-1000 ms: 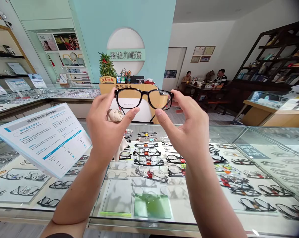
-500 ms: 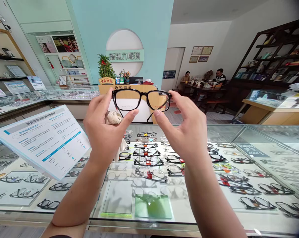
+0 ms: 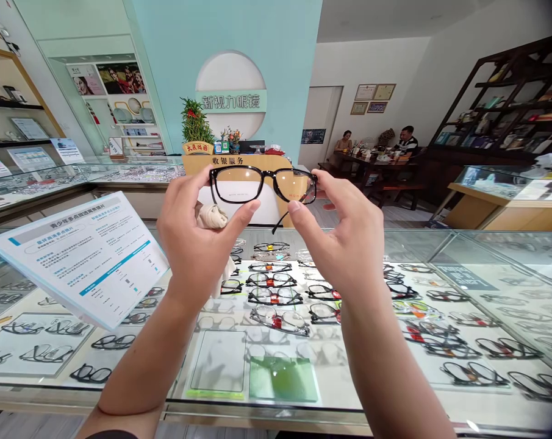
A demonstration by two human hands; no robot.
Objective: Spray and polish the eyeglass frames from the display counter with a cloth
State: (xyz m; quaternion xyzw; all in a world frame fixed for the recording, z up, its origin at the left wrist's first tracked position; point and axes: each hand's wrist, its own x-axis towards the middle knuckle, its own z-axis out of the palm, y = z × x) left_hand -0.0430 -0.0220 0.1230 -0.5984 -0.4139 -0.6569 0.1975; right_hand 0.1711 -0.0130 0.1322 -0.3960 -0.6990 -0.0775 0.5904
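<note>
A pair of black-framed eyeglasses (image 3: 265,174) is held up level above the glass display case, lenses facing me. My left hand (image 3: 196,228) is closed on the left end of the frame, between fingers and thumb. A crumpled cream cloth (image 3: 212,216) is tucked in the same hand, and part of it hangs below the palm. My right hand (image 3: 344,228) pinches the right end, its thumb near the lower rim of that lens. One temple arm points down beneath the right lens. Fingertips behind the frame are partly hidden.
Below the hands, the glass display case (image 3: 349,410) holds rows of eyeglasses (image 3: 276,297) and a green card (image 3: 283,379). A printed sign (image 3: 81,259) leans at the left. Beyond stand a wooden counter (image 3: 196,167) and two people (image 3: 406,143) at a table.
The eyeglasses have turned and tilted slightly and shifted a little to the right and down. Both hands keep their hold. The view has moved very slightly.
</note>
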